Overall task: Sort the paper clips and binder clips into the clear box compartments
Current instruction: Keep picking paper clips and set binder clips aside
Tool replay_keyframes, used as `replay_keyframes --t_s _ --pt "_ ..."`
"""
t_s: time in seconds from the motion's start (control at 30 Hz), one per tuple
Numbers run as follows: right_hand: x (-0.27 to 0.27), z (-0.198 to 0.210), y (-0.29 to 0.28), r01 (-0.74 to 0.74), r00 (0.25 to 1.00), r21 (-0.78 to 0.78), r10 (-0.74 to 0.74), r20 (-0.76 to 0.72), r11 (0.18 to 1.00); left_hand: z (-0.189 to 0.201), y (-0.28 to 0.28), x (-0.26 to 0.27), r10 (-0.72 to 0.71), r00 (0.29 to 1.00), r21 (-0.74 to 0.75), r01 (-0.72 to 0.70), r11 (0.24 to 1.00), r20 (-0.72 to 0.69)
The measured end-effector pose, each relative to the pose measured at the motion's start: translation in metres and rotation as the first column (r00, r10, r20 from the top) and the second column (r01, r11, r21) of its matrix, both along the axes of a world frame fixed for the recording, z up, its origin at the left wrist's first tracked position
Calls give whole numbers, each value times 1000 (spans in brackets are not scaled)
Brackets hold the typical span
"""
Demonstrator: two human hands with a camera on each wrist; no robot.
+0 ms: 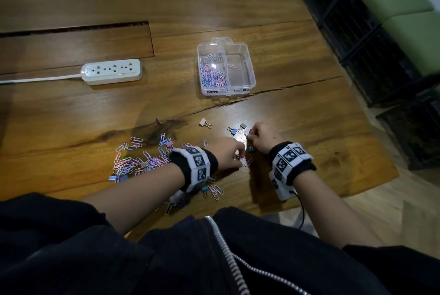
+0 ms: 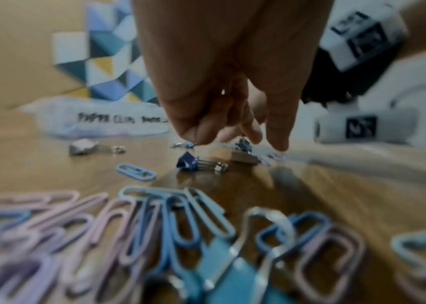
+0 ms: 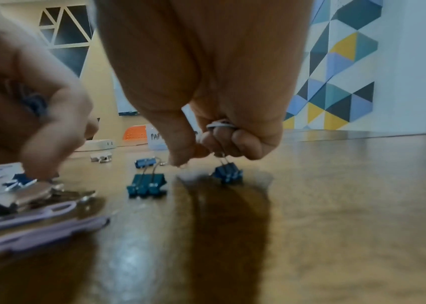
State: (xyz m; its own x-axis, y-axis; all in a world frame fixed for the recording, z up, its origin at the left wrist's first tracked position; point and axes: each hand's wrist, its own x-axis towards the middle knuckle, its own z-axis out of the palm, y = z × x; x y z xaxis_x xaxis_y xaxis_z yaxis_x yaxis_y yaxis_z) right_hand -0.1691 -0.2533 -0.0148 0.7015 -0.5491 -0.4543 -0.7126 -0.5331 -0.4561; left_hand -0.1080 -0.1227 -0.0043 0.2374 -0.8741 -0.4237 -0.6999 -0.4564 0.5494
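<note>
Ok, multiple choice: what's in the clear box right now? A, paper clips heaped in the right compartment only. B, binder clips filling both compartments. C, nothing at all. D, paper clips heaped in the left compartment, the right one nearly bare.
D: the head view shows the clear box with a heap of pink and blue paper clips in its left compartment, while the right compartment holds only one or two stray clips.

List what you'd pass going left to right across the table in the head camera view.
White power strip → heap of pink and blue paper clips → left hand → right hand. The clear box sits farther back, overlapping the hands' span.
</note>
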Motion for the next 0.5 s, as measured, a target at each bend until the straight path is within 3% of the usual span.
replay_keyframes --t_s 0.07,0.13,0.2,0.27,0.33,0.5 --pt "-6 4 -2 69 993 72 -76 90 995 -1 0 -4 -141 971 19 140 990 192" --pt "-17 6 -3 168 955 208 -211 208 964 -3 -2 -6 -216 930 32 216 976 296" --pt "-32 11 1 234 881 426 -377 288 874 -3 -2 -8 -266 892 47 268 962 366" --pt "-48 15 7 251 798 656 -536 276 712 -2 -1 -10 -329 846 89 323 942 420" --pt "-60 17 14 240 747 788 -626 222 567 -1 -1 -13 -382 798 129 366 922 467" --pt "-73 15 29 281 701 886 -710 74 369 3 -6 -11 -371 770 148 346 926 519"
